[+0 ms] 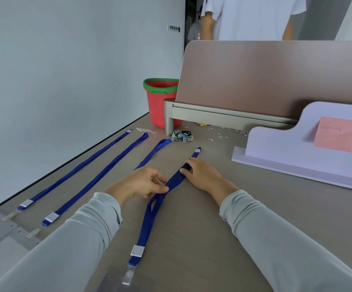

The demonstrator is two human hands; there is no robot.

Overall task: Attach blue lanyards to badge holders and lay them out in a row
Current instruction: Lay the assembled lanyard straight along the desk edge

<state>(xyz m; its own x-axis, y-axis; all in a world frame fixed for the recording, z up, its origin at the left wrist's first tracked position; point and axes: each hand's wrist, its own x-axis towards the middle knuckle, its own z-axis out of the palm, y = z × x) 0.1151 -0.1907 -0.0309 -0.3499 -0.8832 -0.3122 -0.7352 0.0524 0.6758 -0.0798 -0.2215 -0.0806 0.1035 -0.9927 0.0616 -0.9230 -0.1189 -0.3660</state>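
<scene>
Four blue lanyards lie side by side. Metal crimps showing: three. Clear strap clips: three in view. One red bucket, one pink sticky note — and one small packet.

Royal-blue lanyards on a grey-brown counter
clips white; bucket red, rim green; sticky note pink on a pale lilac board; partition dusty pink-brown; sleeves pale grey-green
</scene>
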